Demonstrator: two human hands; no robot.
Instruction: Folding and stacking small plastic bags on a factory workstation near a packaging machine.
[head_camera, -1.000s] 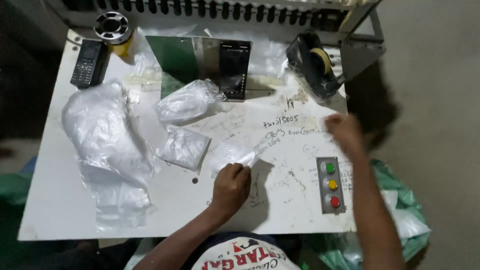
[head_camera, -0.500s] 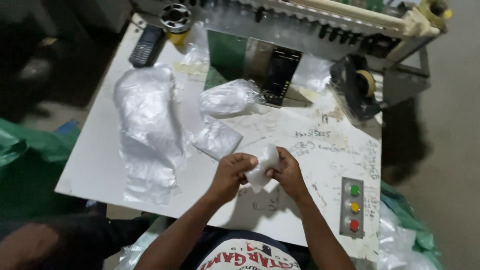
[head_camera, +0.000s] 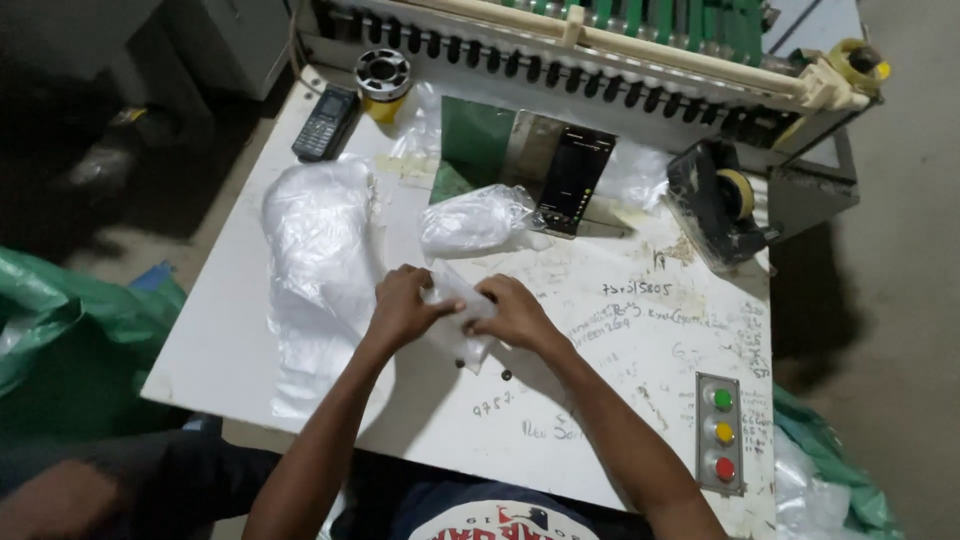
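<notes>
1. A small clear plastic bag (head_camera: 458, 322) lay pinched between both hands at the middle of the white worktable (head_camera: 610, 400), its lower end hanging just past the knuckles.
2. The left hand (head_camera: 402, 308) was closed on the bag's left edge, fingers curled over it.
3. The right hand (head_camera: 513, 312) was closed on the bag's right edge, fingertips meeting the left hand's.
4. Just left of the grip lay a large crumpled sheet of clear plastic (head_camera: 318, 250).
5. Just beyond the grip sat a stuffed clear bag (head_camera: 470, 220), with an upright black phone (head_camera: 574, 180) beside it.
6. Farther right of the grip stood a black tape dispenser (head_camera: 718, 205).
7. Near the right forearm was a panel of green, yellow and red buttons (head_camera: 723, 433).
8. Far beyond the left hand lay a dark keypad handset (head_camera: 325, 122), beside a yellow-based spool (head_camera: 383, 82).
</notes>
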